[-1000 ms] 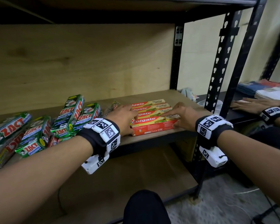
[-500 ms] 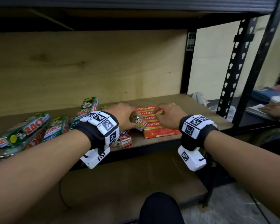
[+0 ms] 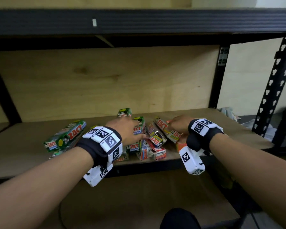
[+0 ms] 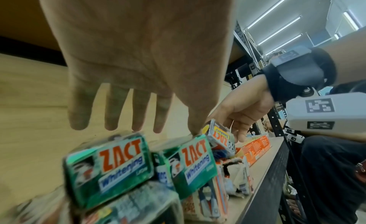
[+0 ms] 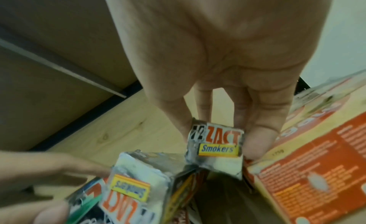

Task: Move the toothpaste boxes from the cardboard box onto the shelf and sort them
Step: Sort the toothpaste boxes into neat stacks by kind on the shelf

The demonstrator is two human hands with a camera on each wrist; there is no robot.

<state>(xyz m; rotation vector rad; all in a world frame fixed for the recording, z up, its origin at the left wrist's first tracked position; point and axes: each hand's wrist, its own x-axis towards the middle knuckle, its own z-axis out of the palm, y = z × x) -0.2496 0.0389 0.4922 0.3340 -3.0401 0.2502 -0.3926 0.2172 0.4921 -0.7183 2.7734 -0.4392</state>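
On the wooden shelf (image 3: 224, 128) lies a mixed pile of toothpaste boxes. My right hand (image 3: 178, 125) pinches the end of a silver ZACT Smokers box (image 3: 165, 129) (image 5: 217, 143) between thumb and fingers, just left of the orange Colgate boxes (image 3: 181, 145) (image 5: 307, 172). My left hand (image 3: 129, 131) (image 4: 134, 111) hovers with straight fingers over the green ZACT Whitening boxes (image 4: 109, 168), its thumb tip touching the top of one. A second Smokers box (image 3: 157, 138) (image 5: 128, 188) lies between the hands. More green ZACT boxes (image 3: 66, 136) lie to the left. The cardboard box is out of view.
White and red boxes (image 3: 152, 152) sit at the shelf's front edge. A black beam (image 3: 139, 20) of the upper shelf runs overhead and a perforated black post (image 3: 271, 90) stands at the right. A lower board (image 3: 139, 195) lies beneath my arms.
Both hands left the Colgate stack and moved left to the mixed pile. My right hand took hold of a silver Smokers box. The head view tilted up and left.
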